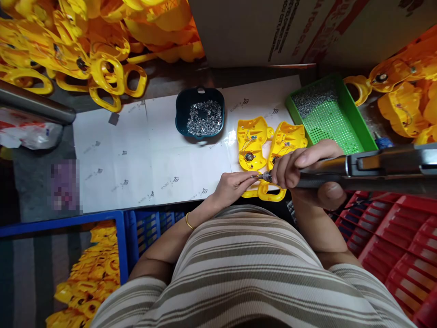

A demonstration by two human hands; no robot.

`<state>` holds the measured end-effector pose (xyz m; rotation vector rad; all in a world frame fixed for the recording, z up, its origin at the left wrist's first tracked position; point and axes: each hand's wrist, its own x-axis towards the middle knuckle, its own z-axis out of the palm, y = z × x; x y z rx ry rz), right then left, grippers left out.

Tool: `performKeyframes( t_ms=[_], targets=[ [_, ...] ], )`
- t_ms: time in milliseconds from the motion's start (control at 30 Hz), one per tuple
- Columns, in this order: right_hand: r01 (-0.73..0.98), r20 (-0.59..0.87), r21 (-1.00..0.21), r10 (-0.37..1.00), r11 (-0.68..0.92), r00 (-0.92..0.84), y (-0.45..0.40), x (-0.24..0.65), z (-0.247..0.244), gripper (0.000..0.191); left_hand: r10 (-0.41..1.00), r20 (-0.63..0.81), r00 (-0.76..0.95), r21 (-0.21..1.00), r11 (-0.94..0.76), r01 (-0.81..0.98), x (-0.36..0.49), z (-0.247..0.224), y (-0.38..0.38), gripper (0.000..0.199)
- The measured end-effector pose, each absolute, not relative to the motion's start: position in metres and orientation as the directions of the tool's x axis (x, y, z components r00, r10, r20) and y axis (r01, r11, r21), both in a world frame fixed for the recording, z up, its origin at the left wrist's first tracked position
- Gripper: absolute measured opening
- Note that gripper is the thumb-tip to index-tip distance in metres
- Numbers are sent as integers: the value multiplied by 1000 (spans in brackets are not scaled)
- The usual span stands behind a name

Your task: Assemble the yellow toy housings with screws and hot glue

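Observation:
My right hand (305, 166) is wrapped round the dark body of an electric screwdriver (375, 171), which lies nearly level and points left. Beside its bit, my left hand (234, 184) pinches with thumb and fingertips; whatever sits between them is too small to make out. Two yellow plastic shell halves (252, 139) with wires and a round speaker-like part lie just beyond my hands. A yellow loop handle (271, 197) shows under the screwdriver tip, and my hands partly cover the lower ends of the shells.
A dark teal bowl (178, 116) of small screws stands on the white sheet (112, 150). The green perforated tray (358, 118) at right holds small metal pieces. Yellow shells (109, 77) pile up behind. A carton (256, 32), blue crate (122, 246) and red crate (392, 241) surround me.

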<state>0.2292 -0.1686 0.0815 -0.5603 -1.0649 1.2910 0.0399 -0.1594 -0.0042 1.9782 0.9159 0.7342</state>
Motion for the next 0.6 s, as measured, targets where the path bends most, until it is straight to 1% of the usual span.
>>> performKeyframes(
  t_ms=[133, 233, 333, 400, 433, 500, 533, 600],
  targets=[
    [-500, 333, -839, 929, 214, -163, -166, 231, 80, 27, 760, 164, 629, 836, -446, 320, 40, 4, -159, 26],
    [-489, 355, -841, 917, 230, -180, -163, 229, 77, 27, 726, 129, 675, 821, -460, 338, 41, 11, -158, 30],
    [-461, 365, -849, 917, 257, -162, -161, 227, 74, 29, 725, 51, 686, 844, -399, 359, 42, 12, -159, 31],
    [-460, 397, -841, 903, 285, -166, -160, 227, 74, 30, 737, -3, 676, 872, -330, 363, 40, 9, -161, 28],
    [-463, 411, -835, 897, 298, -163, -159, 227, 73, 31, 754, -7, 657, 884, -303, 357, 39, 7, -162, 27],
    [-452, 408, -836, 903, 311, -133, -156, 227, 73, 31, 822, 47, 568, 885, -298, 358, 35, 1, -164, 36],
    [-438, 399, -840, 912, 321, -98, -154, 227, 72, 31, 864, 96, 494, 869, -315, 381, 33, -3, -164, 40],
    [-414, 415, -832, 910, 370, -20, -148, 225, 69, 30, 921, 191, 340, 804, -346, 483, 30, -9, -163, 45]
  ],
)
